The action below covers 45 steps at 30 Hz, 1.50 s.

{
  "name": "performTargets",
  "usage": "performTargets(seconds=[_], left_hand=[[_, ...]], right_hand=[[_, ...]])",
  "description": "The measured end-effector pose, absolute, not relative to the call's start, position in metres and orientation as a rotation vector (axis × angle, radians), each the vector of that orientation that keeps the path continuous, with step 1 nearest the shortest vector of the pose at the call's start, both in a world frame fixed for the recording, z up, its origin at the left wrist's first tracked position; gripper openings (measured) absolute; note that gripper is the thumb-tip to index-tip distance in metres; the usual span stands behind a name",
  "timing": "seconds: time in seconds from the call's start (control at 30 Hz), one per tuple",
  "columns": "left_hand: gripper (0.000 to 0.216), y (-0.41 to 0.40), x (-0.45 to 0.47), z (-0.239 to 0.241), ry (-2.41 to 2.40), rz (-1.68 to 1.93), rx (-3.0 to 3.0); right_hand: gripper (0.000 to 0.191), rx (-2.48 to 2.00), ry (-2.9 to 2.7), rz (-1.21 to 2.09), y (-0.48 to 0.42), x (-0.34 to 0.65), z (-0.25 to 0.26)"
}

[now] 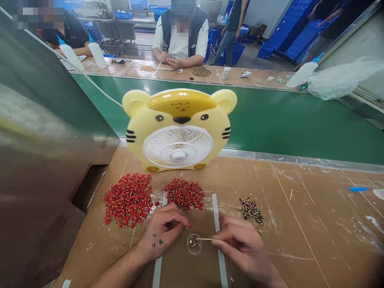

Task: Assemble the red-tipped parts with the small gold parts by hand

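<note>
My left hand (166,228) pinches a small red piece (189,225) between thumb and fingers, just above the brown mat (177,264). My right hand (241,242) is closed on a thin wooden stick (205,239). The stick's tip reaches into a small clear round dish (194,249) with a little clear liquid in it. Beyond my left hand lie a large heap of red pieces (129,200) and a smaller heap of darker red pieces (185,193). Past my right hand is a little pile of black and gold pieces (251,210).
A yellow animal-faced fan (180,128) stands behind the heaps, against a green partition (285,124). A metal cabinet (45,140) walls off the left. Across the partition, a person (181,40) works at a counter with squeeze bottles (97,55). White tape strips (220,248) border the mat.
</note>
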<state>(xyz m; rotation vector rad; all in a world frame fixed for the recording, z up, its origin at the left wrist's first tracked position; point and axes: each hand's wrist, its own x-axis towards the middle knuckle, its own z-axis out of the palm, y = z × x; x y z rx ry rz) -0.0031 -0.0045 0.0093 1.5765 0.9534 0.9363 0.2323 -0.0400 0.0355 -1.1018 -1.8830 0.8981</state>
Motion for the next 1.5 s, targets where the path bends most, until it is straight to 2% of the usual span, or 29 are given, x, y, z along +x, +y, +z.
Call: performTargets(seconds=[0.17, 0.67, 0.87, 1.0, 1.23, 1.33, 1.5], left_hand=[[0.018, -0.005, -0.001, 0.009, 0.940, 0.910, 1.560], [0.017, -0.006, 0.000, 0.014, 0.907, 0.925, 1.548], [0.016, -0.005, -0.002, 0.013, 0.839, 1.012, 1.607], [0.017, -0.003, -0.005, 0.013, 0.728, 1.151, 1.691], [0.018, -0.001, -0.010, 0.019, 0.622, 1.296, 1.877], [0.019, 0.000, -0.013, 0.023, 0.613, 1.304, 1.924], [0.023, 0.002, -0.016, 0.024, 0.651, 1.304, 2.001]], right_hand=[[0.010, -1.106, -1.713, 0.828, -0.040, 0.230, 0.036], [0.008, -1.140, -1.762, 0.813, -0.038, 0.222, 0.032], [0.021, -1.163, -1.722, 0.766, -0.039, 0.222, 0.030], [0.016, -1.106, -1.709, 0.813, -0.039, 0.231, 0.033], [0.023, -1.076, -2.168, 0.850, -0.034, 0.224, 0.038], [0.025, -1.224, -2.150, 0.768, -0.030, 0.235, 0.040], [0.023, -1.750, -1.848, 0.486, -0.027, 0.293, 0.053]])
